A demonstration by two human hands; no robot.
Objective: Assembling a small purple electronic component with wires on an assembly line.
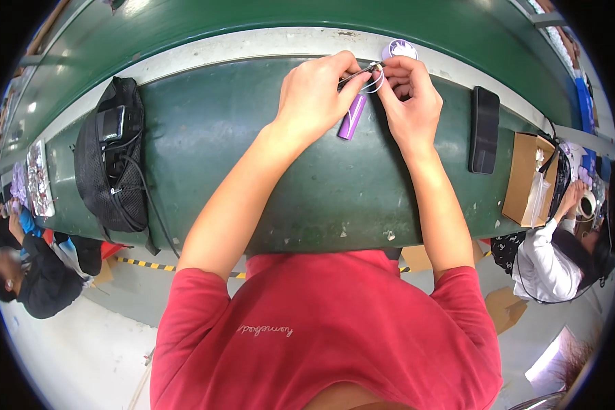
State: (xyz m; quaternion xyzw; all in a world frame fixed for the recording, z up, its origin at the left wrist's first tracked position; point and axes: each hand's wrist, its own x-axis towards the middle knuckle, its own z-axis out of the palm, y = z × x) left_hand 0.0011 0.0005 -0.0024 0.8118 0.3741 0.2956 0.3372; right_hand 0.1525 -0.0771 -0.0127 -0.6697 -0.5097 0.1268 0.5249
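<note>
Both my hands are close together over the far edge of the green work surface. My left hand (318, 92) is closed in a pinch on a slim dark strip-like piece (349, 79), whose exact kind I cannot make out. My right hand (411, 96) pinches at the other end of it, where a thin white looped cord (378, 85) hangs by the fingertips. Just below the hands is a purple cylinder (352, 117) with a pale mark; whether the cord joins it is unclear. Behind the right fingers sits a round purple-and-white piece (400, 49).
A black mesh bag (113, 157) with a device and cable lies at left. To the right are a black phone-like slab (484, 130) and an open cardboard box (526, 179). A raised pale ledge (253, 46) runs along the far side. Other people sit at both sides.
</note>
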